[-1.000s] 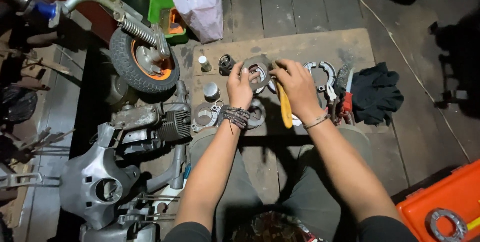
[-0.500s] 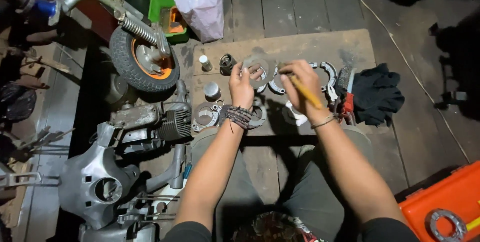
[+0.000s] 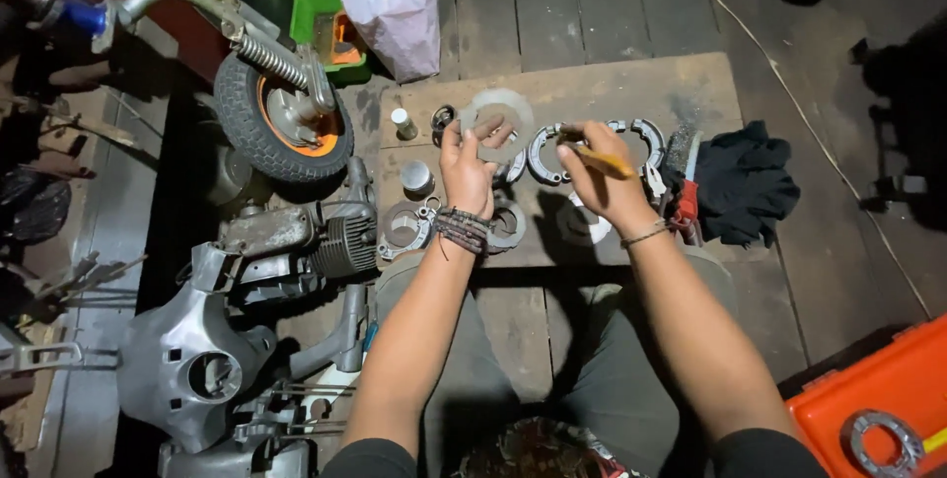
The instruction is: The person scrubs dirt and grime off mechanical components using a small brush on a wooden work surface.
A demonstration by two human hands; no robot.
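Note:
My left hand (image 3: 468,170) holds up a flat round metal ring (image 3: 505,115) above a wooden board (image 3: 592,93). My right hand (image 3: 600,180) grips a yellow-handled tool (image 3: 604,162) just to the right of the ring, its tip pointing left toward it. Beaded bracelets circle my left wrist. Under my hands several round metal parts lie on the board, among them curved brake shoes (image 3: 641,133) and a ring-shaped cover (image 3: 404,226).
A small wheel with an orange hub (image 3: 281,123) and fork stands at the left, beside an engine block (image 3: 316,241) and a grey body panel (image 3: 192,365). A black cloth (image 3: 755,182), a plastic bag (image 3: 395,4), a green tub, an orange case (image 3: 883,409).
My left hand has lifted the ring higher off the board. My right hand has turned the yellow-handled tool from hanging down to pointing sideways.

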